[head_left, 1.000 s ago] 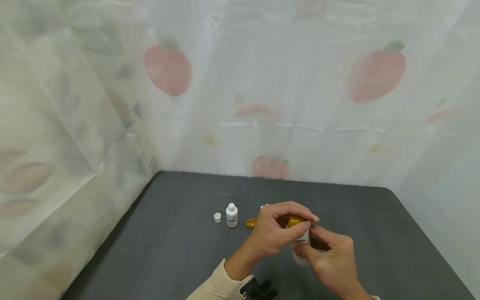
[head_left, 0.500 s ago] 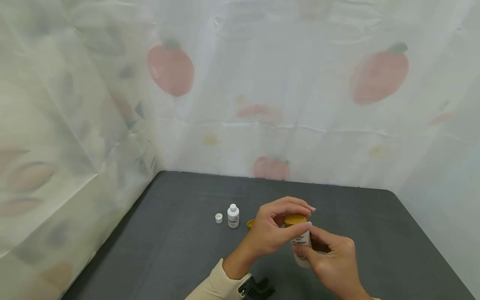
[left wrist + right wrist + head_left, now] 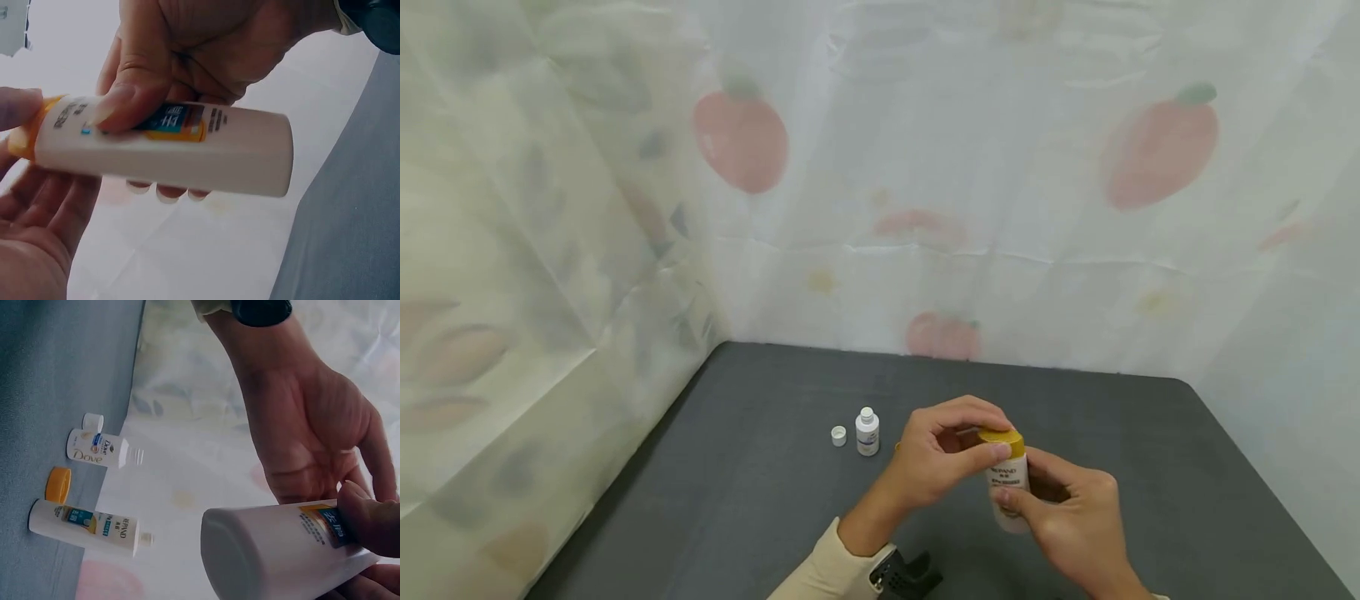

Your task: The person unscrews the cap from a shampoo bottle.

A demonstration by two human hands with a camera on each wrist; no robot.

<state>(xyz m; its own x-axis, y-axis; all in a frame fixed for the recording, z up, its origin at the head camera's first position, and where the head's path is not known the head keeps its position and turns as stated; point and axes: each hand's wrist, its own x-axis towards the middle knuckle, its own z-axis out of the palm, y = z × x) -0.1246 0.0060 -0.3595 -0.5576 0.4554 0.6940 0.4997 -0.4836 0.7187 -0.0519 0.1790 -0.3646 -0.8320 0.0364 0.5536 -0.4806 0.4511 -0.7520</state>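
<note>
A white shampoo-type bottle [image 3: 1006, 477] with a yellow cap [image 3: 1017, 444] is held between both hands, above the table. My left hand [image 3: 928, 454] pinches the cap, thumb in front and fingers over the top. Lower down, my right hand [image 3: 1075, 508] grips the bottle's body, its thumb [image 3: 125, 103] across the label. In the right wrist view, a similar white bottle [image 3: 94, 528] stands uncapped beside a loose yellow cap [image 3: 58, 485]. Head-on, my left hand hides that bottle and nearly all of the loose cap.
A small white Dove bottle [image 3: 867, 435] stands with its neck bare, left of the hands, and a white cap [image 3: 838, 436] lies beside it. Below is the dark grey table [image 3: 760, 500]. A pale printed curtain [image 3: 1037, 167] hangs behind it and along the left.
The held bottle has shifted slightly right, and more of its yellow cap and label shows. My left hand has moved a little left, covering more of the loose yellow cap.
</note>
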